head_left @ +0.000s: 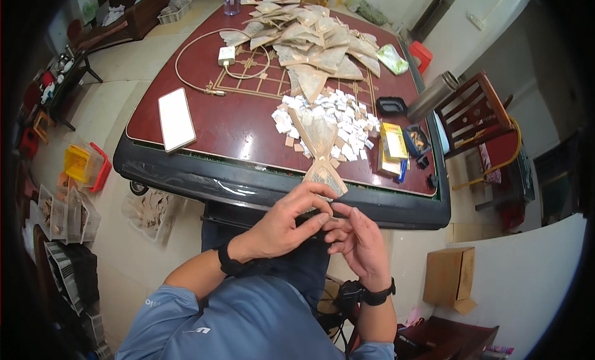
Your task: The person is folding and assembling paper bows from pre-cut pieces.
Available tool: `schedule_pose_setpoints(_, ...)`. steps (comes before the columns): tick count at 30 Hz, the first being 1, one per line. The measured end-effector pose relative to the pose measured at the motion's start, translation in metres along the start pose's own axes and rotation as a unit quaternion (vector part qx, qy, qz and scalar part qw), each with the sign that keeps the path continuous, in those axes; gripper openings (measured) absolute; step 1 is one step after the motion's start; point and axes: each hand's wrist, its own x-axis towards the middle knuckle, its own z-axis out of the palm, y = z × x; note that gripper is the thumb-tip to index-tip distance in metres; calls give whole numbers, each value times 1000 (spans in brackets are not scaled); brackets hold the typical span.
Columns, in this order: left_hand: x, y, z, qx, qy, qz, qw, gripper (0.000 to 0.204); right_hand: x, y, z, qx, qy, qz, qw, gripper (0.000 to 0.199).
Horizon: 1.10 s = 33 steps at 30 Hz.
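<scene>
left hand [282, 220] and right hand [362, 239] are seen in the head view with their fingertips close together, over the person's lap at the near edge of the table [235, 124]; left thumb and forefinger nearly meet, right fingers are half curled, and whether anything thin is clamped between them cannot be told. bow-tie-shaped brown sheet [322, 155] lies straight ahead of this grip: its far flare over the loose white and tan squares [359, 127], its narrow waist near the tabletop's edge, its near flare across the black padded rail [186, 174]. the near end reaches the left fingers, which hide part of it; contact or pinch there is not confirmed. the right hand sits lower and to the right, apart from the visible part of the sheet. the hands are probably kept close to the body for fine finger control, with the squares in easy reach just beyond the rail. the pile of brown fan-shaped pieces [316, 38] stands farther back, presumably to leave the near side free for handling. the white phone-like slab [176, 119] and the charger [227, 55] with its cable are set off to the left, apparently out of the way. at right, near the squares, are the yellow box [393, 142] and the black tray [392, 105], with the metal cylinder [434, 95] by the table's right side.
</scene>
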Motion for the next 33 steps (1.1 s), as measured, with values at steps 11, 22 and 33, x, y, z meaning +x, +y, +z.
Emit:
schedule_pose_setpoints(11, 16, -34, -19, -59, 124, -63, 988, 35, 78, -15, 8, -242, 135, -205, 939, 29)
schedule_pose_setpoints(22, 28, -26, -13, -287, 254, -176, 907, 43, 73, -2, 48, -207, 64, -226, 950, 56)
schedule_pose_setpoints(33, 2, -16, -44, -363, 126, -146, 912, 32, 31, -9, 51, -243, 109, -318, 910, 18)
